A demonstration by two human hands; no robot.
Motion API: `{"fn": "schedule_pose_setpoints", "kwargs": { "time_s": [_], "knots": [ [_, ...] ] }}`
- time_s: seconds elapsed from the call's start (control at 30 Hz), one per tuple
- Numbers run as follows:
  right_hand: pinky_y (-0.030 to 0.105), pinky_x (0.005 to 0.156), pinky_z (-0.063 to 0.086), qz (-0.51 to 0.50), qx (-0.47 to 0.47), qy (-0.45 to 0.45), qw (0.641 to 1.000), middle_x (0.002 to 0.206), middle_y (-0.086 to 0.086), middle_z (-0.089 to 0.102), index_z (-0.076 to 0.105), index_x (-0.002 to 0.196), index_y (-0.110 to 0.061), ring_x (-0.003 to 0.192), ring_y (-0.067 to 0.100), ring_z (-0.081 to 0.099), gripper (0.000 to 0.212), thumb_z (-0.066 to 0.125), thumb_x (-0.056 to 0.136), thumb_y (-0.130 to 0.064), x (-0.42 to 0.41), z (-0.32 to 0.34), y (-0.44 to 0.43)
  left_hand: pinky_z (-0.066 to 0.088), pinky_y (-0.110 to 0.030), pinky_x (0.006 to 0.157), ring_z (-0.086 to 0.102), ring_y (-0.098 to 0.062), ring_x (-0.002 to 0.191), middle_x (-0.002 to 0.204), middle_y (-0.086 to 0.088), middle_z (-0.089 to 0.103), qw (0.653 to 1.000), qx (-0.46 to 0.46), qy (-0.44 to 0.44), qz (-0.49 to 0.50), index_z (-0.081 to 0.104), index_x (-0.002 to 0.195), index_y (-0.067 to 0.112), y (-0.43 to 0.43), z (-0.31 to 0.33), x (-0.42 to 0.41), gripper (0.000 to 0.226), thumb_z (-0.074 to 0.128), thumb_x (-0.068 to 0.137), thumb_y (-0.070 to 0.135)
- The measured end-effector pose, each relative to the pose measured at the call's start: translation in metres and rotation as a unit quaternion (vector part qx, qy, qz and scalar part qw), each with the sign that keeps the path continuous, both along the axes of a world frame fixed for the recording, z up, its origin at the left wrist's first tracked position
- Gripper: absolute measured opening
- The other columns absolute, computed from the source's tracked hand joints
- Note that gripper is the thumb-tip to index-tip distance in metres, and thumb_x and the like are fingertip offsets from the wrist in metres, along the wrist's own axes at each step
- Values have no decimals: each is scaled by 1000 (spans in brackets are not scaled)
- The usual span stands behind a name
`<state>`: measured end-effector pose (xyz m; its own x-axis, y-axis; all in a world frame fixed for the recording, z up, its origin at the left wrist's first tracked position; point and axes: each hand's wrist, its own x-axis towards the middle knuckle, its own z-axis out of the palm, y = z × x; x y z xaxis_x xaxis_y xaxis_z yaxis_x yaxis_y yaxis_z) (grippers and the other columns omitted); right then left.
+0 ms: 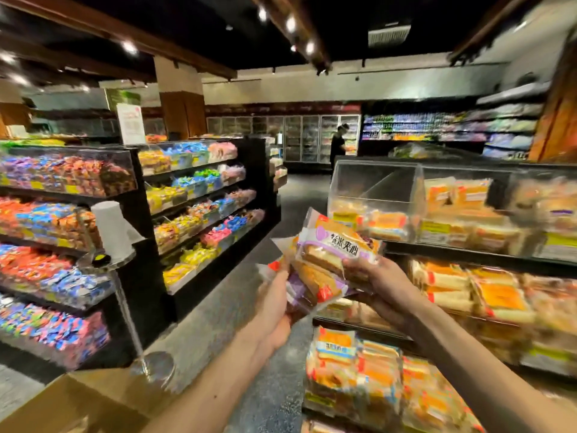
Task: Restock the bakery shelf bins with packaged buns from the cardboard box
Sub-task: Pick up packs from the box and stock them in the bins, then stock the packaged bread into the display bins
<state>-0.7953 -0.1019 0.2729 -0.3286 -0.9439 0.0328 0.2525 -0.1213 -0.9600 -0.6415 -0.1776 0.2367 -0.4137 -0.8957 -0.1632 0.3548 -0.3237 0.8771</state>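
Between my two hands I hold a stack of packaged buns (327, 260), clear wrappers with purple and orange print, raised in the aisle. My left hand (276, 304) grips the stack's lower left end from below. My right hand (379, 285) grips its right side, thumb on top. The bakery shelf (468, 251) stands to the right, with clear bins; the top-left bin (374, 195) is mostly unfilled, the others hold orange-wrapped buns. The cardboard box (71, 407) shows at the bottom left, its inside hidden.
A candy shelf (125, 214) with bright bulk sweets lines the left. A metal stand (125, 292) with a white bag roll and a round base stands beside it. The grey aisle floor runs ahead. A person (338, 145) stands far off by the coolers.
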Motion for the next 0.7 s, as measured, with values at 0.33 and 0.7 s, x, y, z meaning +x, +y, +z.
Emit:
{"fn": "schedule_pose_setpoints", "kwargs": {
  "time_s": [0.33,0.7],
  "knots": [
    [34,61,58,-50,-14,-2,999,97,13,75,63,112,-7,78,25,72,24,66,88,-6,-104,-5,5,49,-54,101,68,-32,110,119,-15,71,993,7,34,-109,66,126,18,-13,6,-118,84,77,58,65],
    [45,66,62,-93,46,-34,994,98,20,72,68,96,-5,77,33,71,22,71,80,-19,-187,-19,-60,49,-59,99,69,-35,105,111,-17,73,991,45,-16,-122,67,121,16,-117,-25,-182,55,76,72,39]
  ]
}}
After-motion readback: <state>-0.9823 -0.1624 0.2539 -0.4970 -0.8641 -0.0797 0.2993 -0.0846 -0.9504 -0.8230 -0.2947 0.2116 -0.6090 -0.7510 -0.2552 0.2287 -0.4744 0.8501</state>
